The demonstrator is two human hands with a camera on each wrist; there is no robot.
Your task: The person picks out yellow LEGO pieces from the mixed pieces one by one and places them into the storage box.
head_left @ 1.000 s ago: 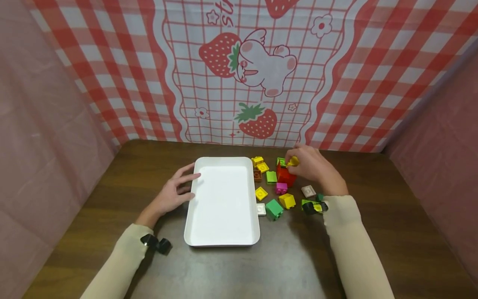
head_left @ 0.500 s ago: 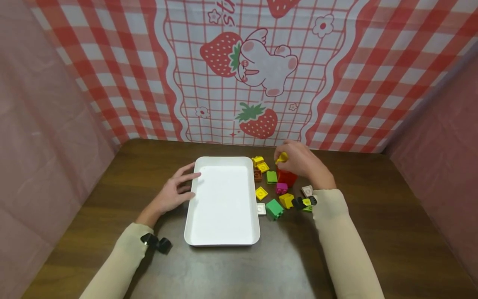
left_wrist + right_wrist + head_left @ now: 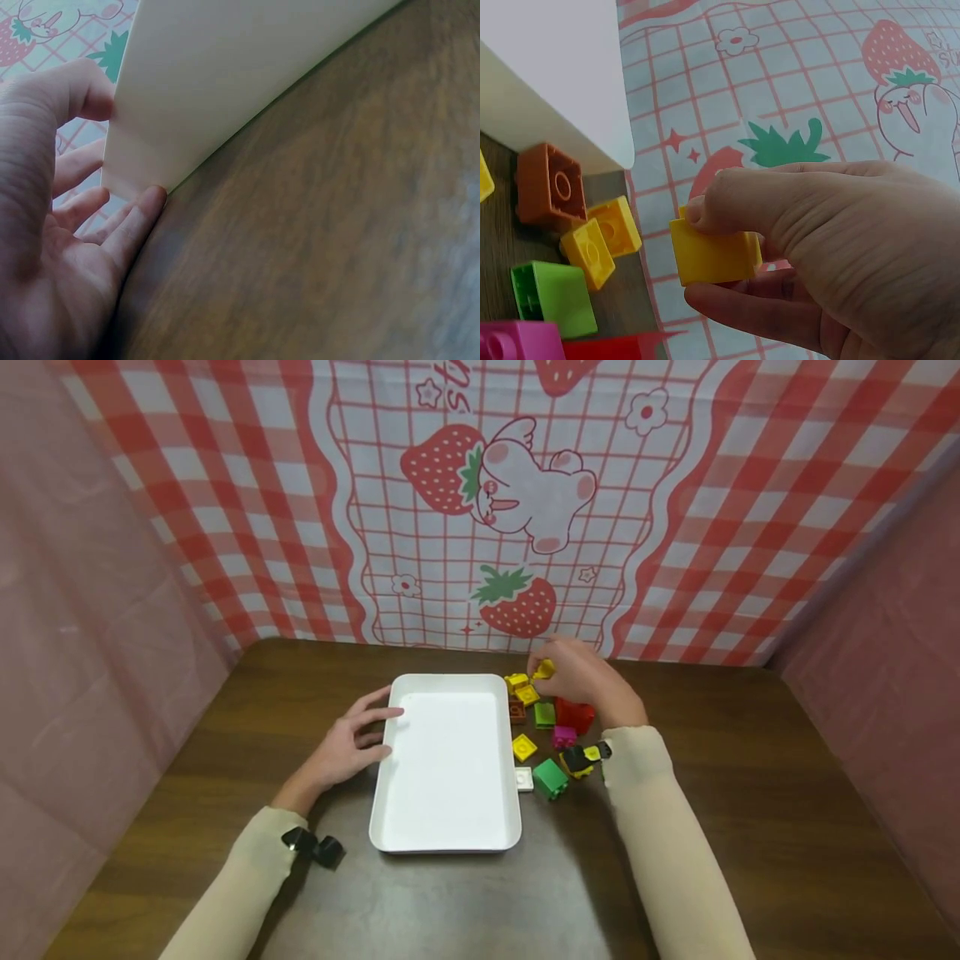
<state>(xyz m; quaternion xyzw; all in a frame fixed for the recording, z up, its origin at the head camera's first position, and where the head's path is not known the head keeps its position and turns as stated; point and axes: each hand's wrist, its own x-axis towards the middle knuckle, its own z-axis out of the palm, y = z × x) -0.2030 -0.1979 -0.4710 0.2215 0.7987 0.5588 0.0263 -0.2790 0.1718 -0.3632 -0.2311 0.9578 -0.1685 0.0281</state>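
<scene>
Between thumb and fingers my right hand [image 3: 581,677] pinches a yellow toy brick [image 3: 712,255], held up near the back edge of the table. Below and left of it lie two small yellow bricks [image 3: 527,694], a brown brick [image 3: 551,184] and a lime green brick [image 3: 559,300]. My left hand [image 3: 347,750] rests against the left side of a white tray [image 3: 450,768], its fingers spread and mostly straight. In the left wrist view, several fingertips touch the tray's outer wall and rim. No bricks show in the tray.
Right of the tray lie a red brick [image 3: 576,717], a magenta brick [image 3: 565,737], a green brick [image 3: 551,778], a white piece [image 3: 523,778] and a flat yellow piece [image 3: 524,747]. The right wrist camera covers some pieces. Behind the table hangs a checked strawberry cloth [image 3: 517,602].
My right hand has moved left with the yellow brick, from above the red brick towards the tray's far right corner. The left hand and the tray have stayed put.
</scene>
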